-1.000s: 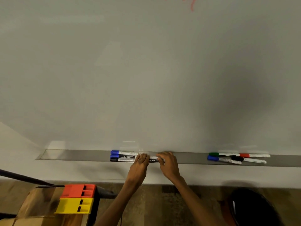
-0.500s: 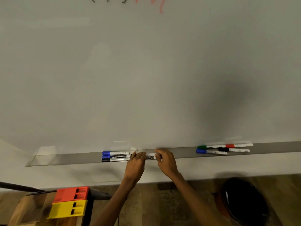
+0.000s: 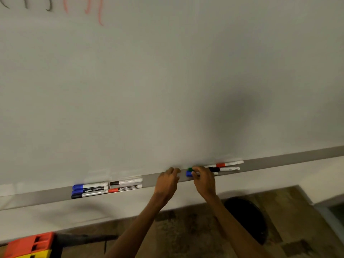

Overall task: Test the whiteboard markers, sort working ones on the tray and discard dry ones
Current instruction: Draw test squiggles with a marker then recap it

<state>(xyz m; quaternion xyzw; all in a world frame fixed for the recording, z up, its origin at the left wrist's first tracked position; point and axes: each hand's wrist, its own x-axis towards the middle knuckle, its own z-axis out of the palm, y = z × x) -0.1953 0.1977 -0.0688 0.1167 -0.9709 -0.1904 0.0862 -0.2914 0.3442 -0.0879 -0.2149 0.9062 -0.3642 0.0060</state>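
Observation:
A grey marker tray (image 3: 279,161) runs along the bottom of the whiteboard (image 3: 167,81). On its left lies a tidy group of markers: two blue-capped ones (image 3: 78,187), a black-capped one (image 3: 76,196), another black one (image 3: 126,182) and a red one (image 3: 121,189). Further right lies a second group with a green cap (image 3: 189,168), a red-banded marker (image 3: 229,163) and a black marker (image 3: 225,169). My right hand (image 3: 204,181) pinches the blue-capped marker (image 3: 189,173) of that group. My left hand (image 3: 166,181) hovers over the tray just left of it, fingers loosely bent, holding nothing.
Black and red test strokes (image 3: 100,13) mark the board's upper left. A black round bin (image 3: 245,218) stands on the floor below my right arm. Red and yellow boxes (image 3: 28,246) sit at the bottom left.
Both hands left the left marker group and moved right along the tray. My right hand now pinches the blue-capped marker of the right group. The view has shifted and tilted.

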